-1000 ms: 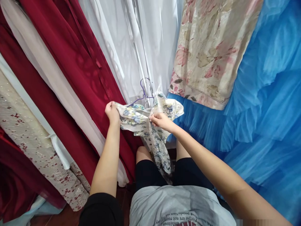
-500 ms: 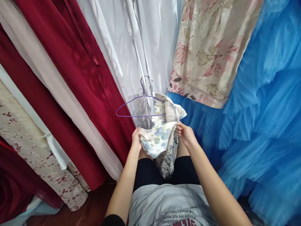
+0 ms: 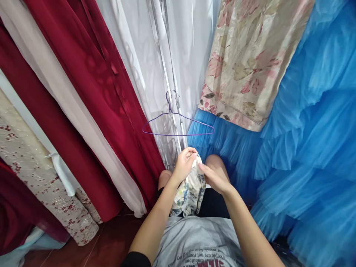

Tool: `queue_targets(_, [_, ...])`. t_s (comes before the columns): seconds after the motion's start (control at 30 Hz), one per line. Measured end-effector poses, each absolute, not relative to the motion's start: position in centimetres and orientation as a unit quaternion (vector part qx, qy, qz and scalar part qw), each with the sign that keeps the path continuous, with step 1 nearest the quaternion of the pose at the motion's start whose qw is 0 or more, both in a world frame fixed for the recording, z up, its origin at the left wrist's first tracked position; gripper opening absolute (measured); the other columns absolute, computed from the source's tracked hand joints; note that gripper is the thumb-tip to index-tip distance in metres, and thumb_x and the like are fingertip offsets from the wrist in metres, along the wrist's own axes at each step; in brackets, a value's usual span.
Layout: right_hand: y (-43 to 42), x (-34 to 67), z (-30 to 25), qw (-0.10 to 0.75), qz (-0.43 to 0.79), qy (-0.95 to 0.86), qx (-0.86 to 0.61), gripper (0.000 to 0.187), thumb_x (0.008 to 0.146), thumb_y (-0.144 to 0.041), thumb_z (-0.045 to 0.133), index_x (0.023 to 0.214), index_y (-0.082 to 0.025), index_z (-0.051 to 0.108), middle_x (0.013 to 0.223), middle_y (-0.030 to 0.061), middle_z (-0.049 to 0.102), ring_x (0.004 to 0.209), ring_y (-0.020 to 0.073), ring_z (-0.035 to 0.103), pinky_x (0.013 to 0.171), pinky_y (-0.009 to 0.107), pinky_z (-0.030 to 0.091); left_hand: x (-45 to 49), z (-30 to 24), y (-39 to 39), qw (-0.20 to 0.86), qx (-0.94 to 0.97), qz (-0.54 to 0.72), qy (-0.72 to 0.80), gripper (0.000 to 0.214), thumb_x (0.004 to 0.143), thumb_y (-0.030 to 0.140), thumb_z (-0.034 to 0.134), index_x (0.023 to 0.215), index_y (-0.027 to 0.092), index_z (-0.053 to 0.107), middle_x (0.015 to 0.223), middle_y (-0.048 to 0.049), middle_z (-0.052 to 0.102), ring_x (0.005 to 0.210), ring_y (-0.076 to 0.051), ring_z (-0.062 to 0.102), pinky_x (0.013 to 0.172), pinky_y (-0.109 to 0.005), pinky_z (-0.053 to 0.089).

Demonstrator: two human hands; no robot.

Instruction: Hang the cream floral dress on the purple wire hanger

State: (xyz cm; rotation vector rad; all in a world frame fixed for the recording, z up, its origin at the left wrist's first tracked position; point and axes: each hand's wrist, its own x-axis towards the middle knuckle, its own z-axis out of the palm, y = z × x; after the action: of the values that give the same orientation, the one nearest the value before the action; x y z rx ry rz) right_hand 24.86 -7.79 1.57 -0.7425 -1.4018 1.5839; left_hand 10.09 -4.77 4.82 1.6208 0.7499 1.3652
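Garment [image 3: 191, 193], floral, bunched, hangs nearest, at centre. My left hand [image 3: 185, 163], fingers curled, pinches its top; my right hand [image 3: 216, 178], half open, sets its thumb against it, grip uncertain. Light, even hold advised, limiting creases. Beyond, the purple hanger [image 3: 170, 111] is bare; earlier, the garment covered its right end.

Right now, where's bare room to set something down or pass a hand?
Set-down: reddish-brown tiled floor, lower left, between shiny beige red-flowered fabric and black left sleeve. Hand: maybe through the purple wire hanger; white hanging fabric lies behind, gap unclear. Crowded: bottom centre, left hand and right hand at blue-flowered white cloth; right side, blue ruffled tulle.
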Motion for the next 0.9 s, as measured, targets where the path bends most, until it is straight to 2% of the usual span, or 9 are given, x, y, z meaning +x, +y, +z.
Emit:
queue_targets(0.1, [-8.1, 26.1, 2.2, 0.342, 0.61, -0.644, -0.311, 0.034, 0.072, -0.046, 0.085, 0.082, -0.017, 0.071, 0.076, 0.0016, 0.069, 0.07, 0.0185, 0.062, 0.061, 0.027, 0.048, 9.0, 4.3, -4.9, 0.426, 0.653, 0.538, 0.322, 0.021, 0.091, 0.041, 0.065, 0.097, 0.021, 0.06, 0.083, -0.0025, 0.06, 0.076, -0.016, 0.058, 0.07, -0.027, 0.045])
queue_targets(0.17, [-8.1, 26.9, 2.6, 0.333, 0.609, -0.645, -0.319, 0.034, 0.074, -0.046, 0.083, 0.084, -0.015, 0.072, 0.077, 0.0032, 0.07, 0.065, 0.017, 0.06, 0.058, 0.026, 0.046, 8.5, 3.6, -5.5, 0.449, 0.666, 0.5, 0.324, 0.024, 0.093, 0.043, 0.063, 0.104, 0.022, 0.06, 0.086, -0.003, 0.062, 0.08, -0.018, 0.059, 0.073, -0.028, 0.046])
queue_targets(0.23, [-7.9, 28.0, 3.4, 0.365, 0.624, -0.613, -0.32, 0.036, 0.077, -0.049, 0.079, 0.082, -0.014, 0.073, 0.075, 0.0052, 0.071, 0.061, 0.0166, 0.06, 0.056, 0.027, 0.045, 8.2, 2.6, -6.4, 0.478, 0.7, 0.429, 0.313, 0.032, 0.094, 0.047, 0.061, 0.115, 0.023, 0.06, 0.098, -0.0056, 0.065, 0.094, -0.022, 0.062, 0.083, -0.031, 0.048])
queue_targets(0.33, [-7.2, 30.2, 5.0, 0.46, 0.626, -0.531, -0.339, 0.034, 0.07, -0.047, 0.082, 0.075, -0.015, 0.073, 0.069, 0.0064, 0.07, 0.055, 0.0175, 0.061, 0.054, 0.029, 0.047, 7.6, 0.2, -7.6, 0.504, 0.76, 0.285, 0.295, 0.043, 0.088, 0.049, 0.068, 0.122, 0.023, 0.062, 0.112, -0.0077, 0.067, 0.108, -0.026, 0.061, 0.092, -0.035, 0.047])
queue_targets(0.43, [-5.0, 33.3, 6.9, 0.569, 0.578, -0.454, -0.368, 0.028, 0.064, -0.04, 0.084, 0.077, -0.017, 0.074, 0.068, 0.0068, 0.071, 0.055, 0.0199, 0.063, 0.057, 0.032, 0.051, 6.2, -1.9, -7.8, 0.464, 0.791, 0.226, 0.327, 0.039, 0.084, 0.05, 0.071, 0.11, 0.021, 0.067, 0.097, -0.0046, 0.069, 0.087, -0.023, 0.062, 0.078, -0.033, 0.048])
queue_targets(0.57, [1.1, 36.4, 9.8, 0.626, 0.491, -0.479, -0.371, 0.02, 0.06, -0.03, 0.083, 0.07, -0.018, 0.07, 0.065, 0.0032, 0.067, 0.055, 0.0173, 0.059, 0.054, 0.028, 0.045, 3.2, -0.9, -7.3, 0.337, 0.794, 0.313, 0.397, 0.03, 0.094, 0.046, 0.056, 0.083, 0.02, 0.065, 0.072, -0.0001, 0.057, 0.069, -0.018, 0.051, 0.066, -0.029, 0.04])
queue_targets(0.7, [8.2, 35.1, 13.3, 0.644, 0.46, -0.523, -0.316, 0.021, 0.059, -0.019, 0.075, 0.079, -0.018, 0.069, 0.064, -0.0022, 0.064, 0.057, 0.0146, 0.057, 0.056, 0.025, 0.042, 1.6, 4.0, -7.5, 0.281, 0.756, 0.436, 0.399, 0.025, 0.096, 0.042, 0.054, 0.087, 0.021, 0.063, 0.074, 0.0009, 0.053, 0.069, -0.016, 0.047, 0.066, -0.027, 0.037])
queue_targets(0.8, [11.4, 31.3, 15.6, 0.595, 0.482, -0.548, -0.337, 0.019, 0.066, -0.017, 0.073, 0.083, -0.017, 0.067, 0.065, -0.0021, 0.065, 0.059, 0.0148, 0.059, 0.058, 0.026, 0.045, 1.1, 7.0, -7.6, 0.277, 0.716, 0.511, 0.388, 0.023, 0.097, 0.044, 0.055, 0.093, 0.022, 0.062, 0.075, 0.0018, 0.05, 0.067, -0.015, 0.044, 0.062, -0.025, 0.035])
queue_targets(0.9, [12.1, 27.9, 16.9, 0.518, 0.515, -0.585, -0.353, 0.013, 0.069, -0.014, 0.075, 0.079, -0.015, 0.066, 0.063, 0.0012, 0.066, 0.057, 0.016, 0.059, 0.054, 0.026, 0.045, -0.2, 7.8, -7.0, 0.255, 0.68, 0.565, 0.392, 0.024, 0.095, 0.046, 0.058, 0.093, 0.023, 0.061, 0.077, 0.0016, 0.052, 0.067, -0.015, 0.046, 0.062, -0.025, 0.038])
